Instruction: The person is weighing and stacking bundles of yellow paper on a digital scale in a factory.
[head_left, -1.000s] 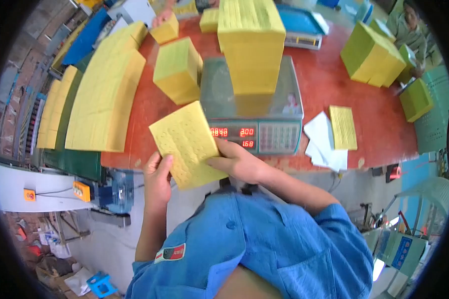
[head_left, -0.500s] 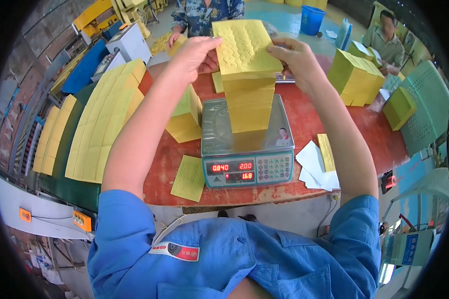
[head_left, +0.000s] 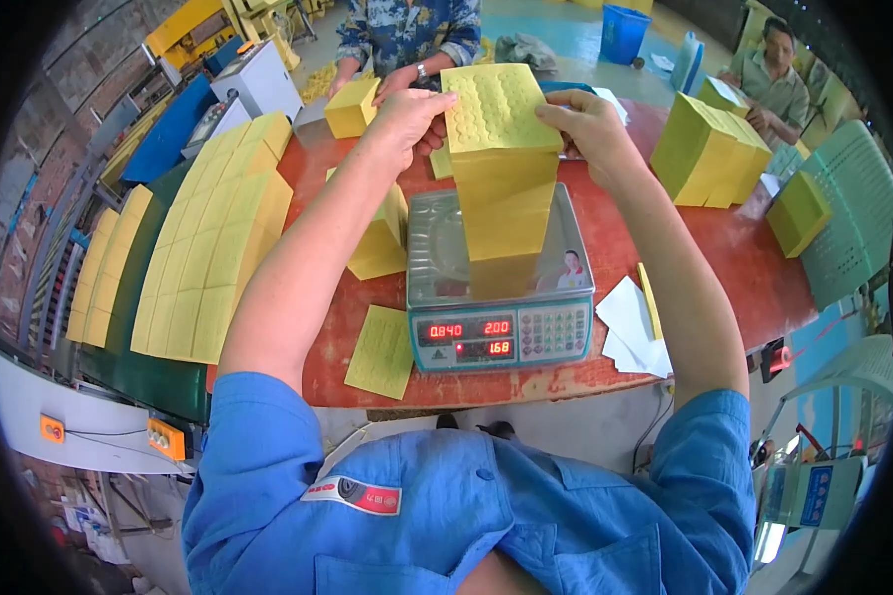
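A tall stack of yellow embossed paper sheets (head_left: 508, 193) stands on the metal pan of a digital scale (head_left: 435, 253), whose red display is lit. Rows of round patterns mark its top sheet. At the stack's upper left edge, my left hand (head_left: 409, 124) pinches the paper between thumb and fingers. My right hand (head_left: 587, 121) grips the opposite upper edge, its thumb over the top. How many sheets lie in my fingers cannot be made out. Left of the scale's pan stands another yellow stack (head_left: 377, 243).
White papers (head_left: 629, 322) and a single yellow sheet (head_left: 382, 352) flank the scale on the red table (head_left: 466, 392). Long rows of yellow stacks (head_left: 208, 253) line the left side. Large yellow blocks (head_left: 700, 154) stand right. Co-workers sit beyond the table, one hand (head_left: 399, 79) near a small stack.
The upper block of sheets between my hands has come down and lines up with the stack below. Across the table, a co-worker's small yellow stack now shows more fully.
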`<action>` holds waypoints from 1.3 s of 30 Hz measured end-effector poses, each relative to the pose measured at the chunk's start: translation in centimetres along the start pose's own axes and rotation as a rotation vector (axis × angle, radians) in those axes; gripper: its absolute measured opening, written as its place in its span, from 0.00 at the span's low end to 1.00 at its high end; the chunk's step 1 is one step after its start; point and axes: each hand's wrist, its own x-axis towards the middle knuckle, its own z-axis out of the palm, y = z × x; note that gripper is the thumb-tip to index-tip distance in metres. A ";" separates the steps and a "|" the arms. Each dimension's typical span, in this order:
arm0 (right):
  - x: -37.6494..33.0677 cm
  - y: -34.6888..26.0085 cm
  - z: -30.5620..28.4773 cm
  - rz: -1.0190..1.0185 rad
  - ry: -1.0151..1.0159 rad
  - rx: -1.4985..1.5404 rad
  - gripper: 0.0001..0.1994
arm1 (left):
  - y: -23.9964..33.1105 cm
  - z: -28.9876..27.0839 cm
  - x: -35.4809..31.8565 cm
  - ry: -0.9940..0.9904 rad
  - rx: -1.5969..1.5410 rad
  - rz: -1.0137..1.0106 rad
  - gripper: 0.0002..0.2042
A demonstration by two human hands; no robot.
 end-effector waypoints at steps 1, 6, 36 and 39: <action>0.3 0.4 -0.1 -0.015 0.002 0.006 0.17 | 0.1 0.2 -0.2 -0.002 0.003 -0.004 0.12; 0.0 0.4 0.2 -0.052 -0.006 -0.042 0.18 | -0.9 0.3 0.0 0.031 -0.118 0.022 0.11; -21.3 11.5 -3.1 0.202 0.127 0.395 0.10 | -8.8 -0.5 -25.7 0.718 -0.254 0.150 0.16; -21.3 11.5 -3.2 0.197 0.101 0.393 0.10 | -8.8 0.6 -26.1 0.710 -0.256 0.140 0.16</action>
